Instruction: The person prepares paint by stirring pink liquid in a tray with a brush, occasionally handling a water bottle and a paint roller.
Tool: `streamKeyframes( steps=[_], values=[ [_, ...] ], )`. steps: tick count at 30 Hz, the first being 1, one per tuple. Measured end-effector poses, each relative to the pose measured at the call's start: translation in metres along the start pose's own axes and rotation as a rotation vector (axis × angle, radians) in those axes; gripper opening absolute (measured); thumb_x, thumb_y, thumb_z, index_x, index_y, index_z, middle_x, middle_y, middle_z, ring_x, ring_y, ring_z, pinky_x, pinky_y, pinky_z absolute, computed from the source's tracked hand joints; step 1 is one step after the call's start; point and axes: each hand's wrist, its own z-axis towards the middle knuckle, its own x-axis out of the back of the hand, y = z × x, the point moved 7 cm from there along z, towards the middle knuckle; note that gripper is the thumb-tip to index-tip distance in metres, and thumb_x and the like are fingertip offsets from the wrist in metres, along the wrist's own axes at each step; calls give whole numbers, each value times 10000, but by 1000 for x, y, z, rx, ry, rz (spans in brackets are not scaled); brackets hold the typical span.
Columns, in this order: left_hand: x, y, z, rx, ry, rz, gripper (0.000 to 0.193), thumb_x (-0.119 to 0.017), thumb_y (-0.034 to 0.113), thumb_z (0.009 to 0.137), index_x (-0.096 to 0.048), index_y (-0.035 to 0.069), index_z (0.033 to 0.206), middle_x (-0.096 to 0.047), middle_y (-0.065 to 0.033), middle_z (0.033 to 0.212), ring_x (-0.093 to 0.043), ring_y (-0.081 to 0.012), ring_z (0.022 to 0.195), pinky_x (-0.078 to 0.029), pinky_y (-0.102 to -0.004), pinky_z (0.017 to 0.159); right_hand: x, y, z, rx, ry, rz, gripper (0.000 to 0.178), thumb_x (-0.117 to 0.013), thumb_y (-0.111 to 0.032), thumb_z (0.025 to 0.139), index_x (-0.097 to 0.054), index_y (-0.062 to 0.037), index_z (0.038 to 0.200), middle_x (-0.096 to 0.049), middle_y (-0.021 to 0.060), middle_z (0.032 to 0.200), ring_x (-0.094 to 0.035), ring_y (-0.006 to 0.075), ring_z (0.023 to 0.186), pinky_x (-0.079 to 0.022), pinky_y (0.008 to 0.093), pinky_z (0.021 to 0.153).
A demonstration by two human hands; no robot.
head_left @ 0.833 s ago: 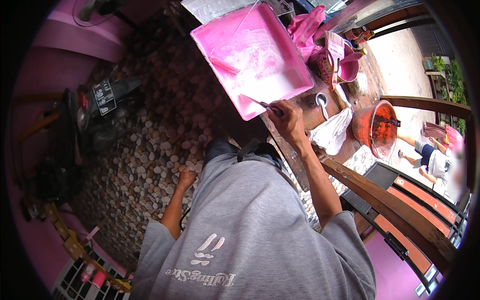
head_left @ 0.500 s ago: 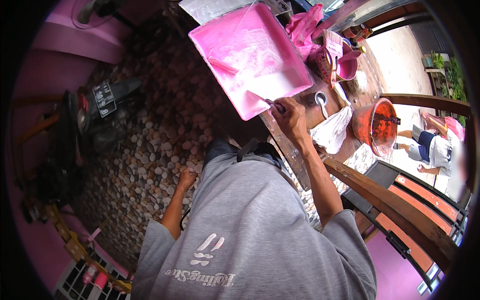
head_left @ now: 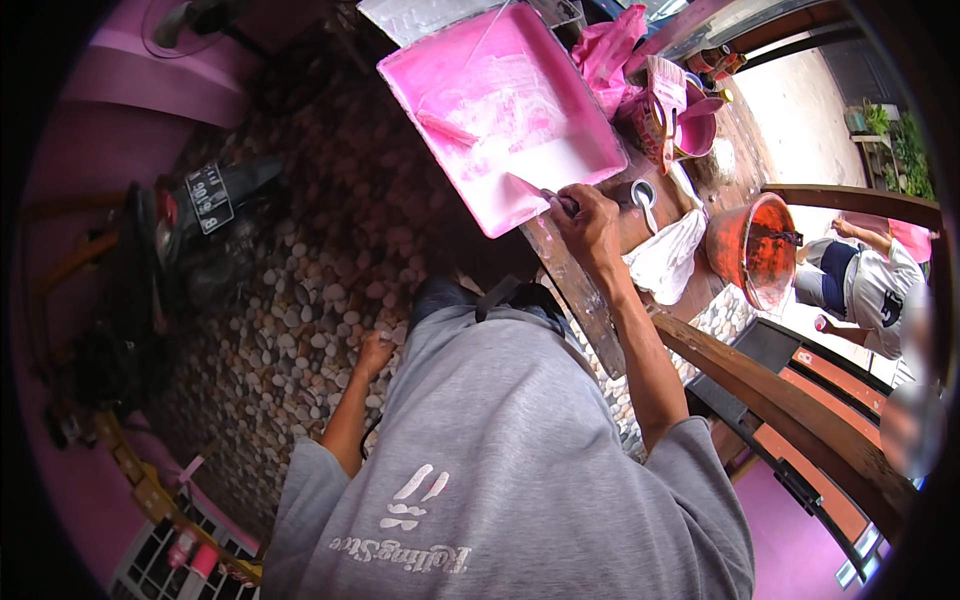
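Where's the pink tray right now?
In the head view, the pink tray is at the top centre, just up-left of the right hand and left of the paintbrush.

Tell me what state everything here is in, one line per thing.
Tray: uncovered, smeared pink inside
Scraper: held in the right hand, blade over the tray
White cloth: crumpled
Orange bucket: uncovered, stained dark inside
Paintbrush: bristles stained pale pink
Left hand: lowered beside the body
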Motion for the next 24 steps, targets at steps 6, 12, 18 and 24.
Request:
streamKeyframes(
  steps=[6,12,18,24],
  values=[
    [0,2,1,-108,30,161,289,-642,175,793,-607,-18,1006,-685,-167,900,-662,-254,800,-510,-363,711,-30,-2,-5,-32,-133,109,184,-687,-144,788,-665,29,846,-662,200,765,-651,322,659,-507,384,610],
    [0,4,-2,-52,14,100,288,-634,185,805,-603,-18,1006,-681,-167,891,-653,-253,769,-505,-361,697,-18,-4,0,-89,-74,80,209,-686,-154,794,-665,49,841,-672,215,786,-670,337,688,-519,381,626],
    [1,15,-4,-149,26,132,262,-639,155,805,-601,-9,1004,-674,-152,863,-644,-236,748,-502,-358,673,-21,17,-1,-220,-92,109,240,-704,-174,783,-679,53,856,-679,225,741,-687,309,649,-535,370,612],
    [4,26,-7,-90,54,140,227,-641,131,797,-606,-8,973,-671,-140,834,-651,-226,730,-510,-345,659,-19,-7,0,-172,-74,139,234,-707,-175,783,-676,50,841,-662,219,693,-682,309,637,-524,374,597]
  ],
)
